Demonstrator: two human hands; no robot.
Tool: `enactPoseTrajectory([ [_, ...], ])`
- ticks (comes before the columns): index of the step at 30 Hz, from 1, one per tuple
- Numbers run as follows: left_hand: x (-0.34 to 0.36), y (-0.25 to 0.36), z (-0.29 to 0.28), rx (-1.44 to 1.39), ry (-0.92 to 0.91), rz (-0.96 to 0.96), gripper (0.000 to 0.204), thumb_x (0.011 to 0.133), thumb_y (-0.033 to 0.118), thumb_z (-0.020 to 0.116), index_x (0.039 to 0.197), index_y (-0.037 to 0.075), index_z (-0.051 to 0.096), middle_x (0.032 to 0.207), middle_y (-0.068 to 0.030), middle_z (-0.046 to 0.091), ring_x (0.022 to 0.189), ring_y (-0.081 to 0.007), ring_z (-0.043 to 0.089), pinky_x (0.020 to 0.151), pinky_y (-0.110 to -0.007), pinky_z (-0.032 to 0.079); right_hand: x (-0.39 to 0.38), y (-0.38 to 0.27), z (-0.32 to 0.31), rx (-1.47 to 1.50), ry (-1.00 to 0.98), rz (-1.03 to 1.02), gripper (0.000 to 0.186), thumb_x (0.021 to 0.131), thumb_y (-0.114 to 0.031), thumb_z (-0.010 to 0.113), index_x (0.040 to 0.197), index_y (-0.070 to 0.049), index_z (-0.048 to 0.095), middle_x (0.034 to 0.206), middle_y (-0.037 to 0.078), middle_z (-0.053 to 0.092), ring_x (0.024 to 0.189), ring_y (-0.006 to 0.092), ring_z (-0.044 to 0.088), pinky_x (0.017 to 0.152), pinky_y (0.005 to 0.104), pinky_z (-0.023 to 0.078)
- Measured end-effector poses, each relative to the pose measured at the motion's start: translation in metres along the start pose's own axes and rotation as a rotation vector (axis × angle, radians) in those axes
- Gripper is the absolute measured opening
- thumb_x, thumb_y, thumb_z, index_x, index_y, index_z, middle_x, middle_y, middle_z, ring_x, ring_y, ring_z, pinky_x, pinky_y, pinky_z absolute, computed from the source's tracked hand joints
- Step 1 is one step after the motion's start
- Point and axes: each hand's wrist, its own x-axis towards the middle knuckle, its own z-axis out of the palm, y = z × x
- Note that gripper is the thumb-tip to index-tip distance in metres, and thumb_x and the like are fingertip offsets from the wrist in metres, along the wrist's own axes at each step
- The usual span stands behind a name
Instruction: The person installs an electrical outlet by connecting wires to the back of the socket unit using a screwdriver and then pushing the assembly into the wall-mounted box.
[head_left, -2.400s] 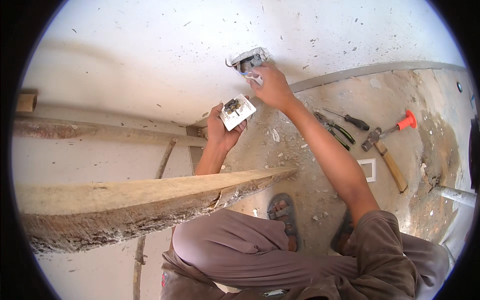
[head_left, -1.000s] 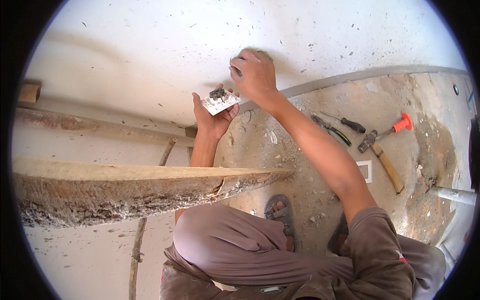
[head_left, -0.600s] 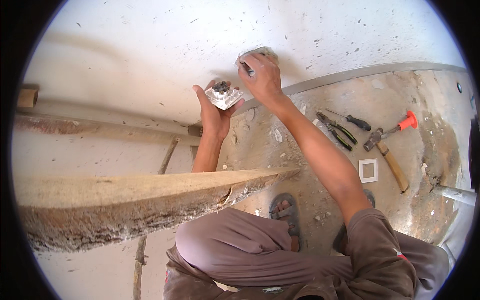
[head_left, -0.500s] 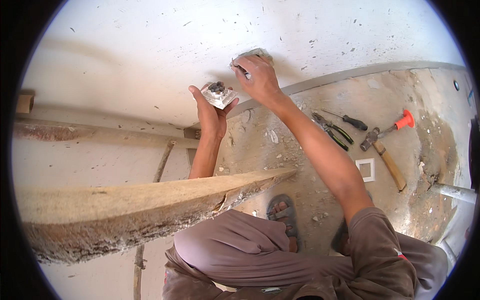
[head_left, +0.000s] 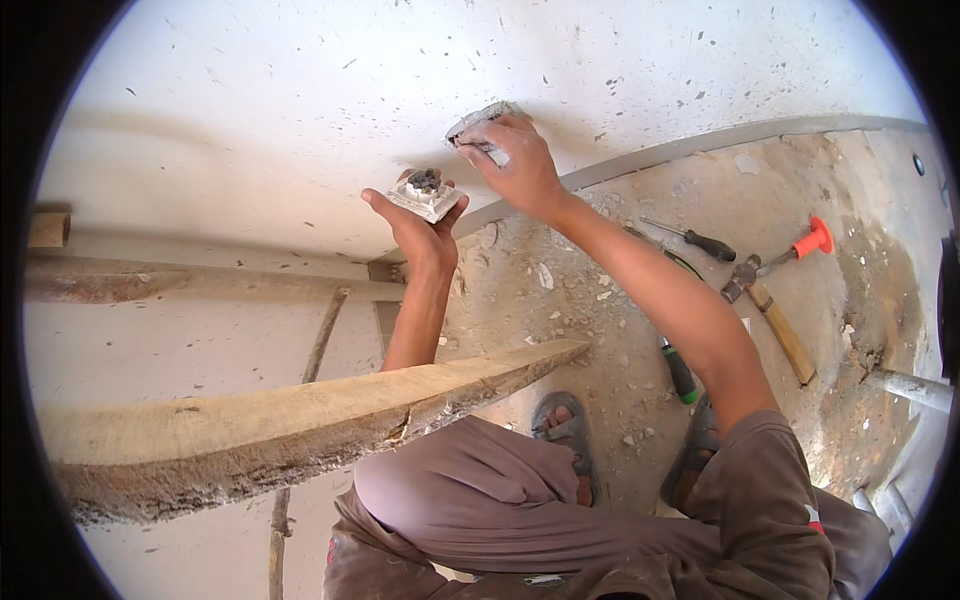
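White plastered wall fills the upper head view, meeting a dusty concrete floor strewn with rubble. The left hand cups a small square white switch plate with dark terminals, fingers closed around its underside, close to the wall. Just beside it, the right hand pinches something small at the grey recessed wall box. On the floor lie a wooden-handled hammer and a black-handled screwdriver.

No packages, labels, signs or screens in my view; nothing of that kind near my hands either.
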Motion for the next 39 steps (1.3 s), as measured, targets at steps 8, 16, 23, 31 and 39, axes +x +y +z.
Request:
enactPoseTrajectory([
  [8,-0.011,-0.003,0.013,-0.110,0.020,0.127,0.079,0.099,0.064,0.033,0.149,0.005,0.020,0.140,-0.0165,0.037,0.124,-0.0287,0.044,0.102,-0.049,0.051,0.009,0.002,-0.006,-0.056,-0.120,-0.214,0.015,0.085,-0.008,0.067,0.099,-0.009,0.073,0.096,0.004,0.070,0.095,0.0227,0.059,0.088,0.0365,0.048],
  [16,-0.004,-0.009,0.016,-0.082,0.058,0.207,0.079,0.100,0.060,0.040,0.149,0.002,0.017,0.139,-0.0193,0.035,0.127,-0.0308,0.042,0.103,-0.050,0.051,0.025,0.006,-0.023,-0.118,-0.387,-0.313,0.017,0.085,-0.010,0.066,0.101,-0.009,0.072,0.099,0.002,0.066,0.098,0.0223,0.056,0.091,0.0387,0.046],
  [23,-0.003,-0.019,0.022,-0.044,0.029,0.248,0.077,0.101,0.057,0.041,0.147,0.000,0.020,0.142,-0.0205,0.034,0.132,-0.0319,0.040,0.105,-0.049,0.049,0.024,0.007,-0.022,-0.132,-0.409,-0.284,0.016,0.083,-0.011,0.066,0.098,-0.013,0.072,0.097,-0.001,0.066,0.099,0.0208,0.056,0.094,0.0391,0.045],
  [31,0.002,-0.022,0.016,-0.091,0.031,0.264,0.077,0.098,0.061,0.044,0.142,0.001,0.025,0.139,-0.0176,0.035,0.127,-0.0286,0.043,0.102,-0.049,0.049,0.024,0.004,-0.020,-0.209,-0.368,-0.302,0.022,0.078,-0.011,0.068,0.097,-0.018,0.073,0.097,-0.002,0.067,0.102,0.0194,0.058,0.098,0.0406,0.045],
  [39,-0.001,-0.017,0.017,-0.099,0.017,0.216,0.076,0.101,0.058,0.036,0.147,-0.001,0.019,0.145,-0.0211,0.030,0.135,-0.0324,0.038,0.109,-0.049,0.046,0.023,0.003,-0.020,-0.210,-0.377,-0.282,0.020,0.078,-0.011,0.067,0.096,-0.018,0.073,0.097,-0.002,0.067,0.103,0.0199,0.058,0.100,0.0414,0.045],
])
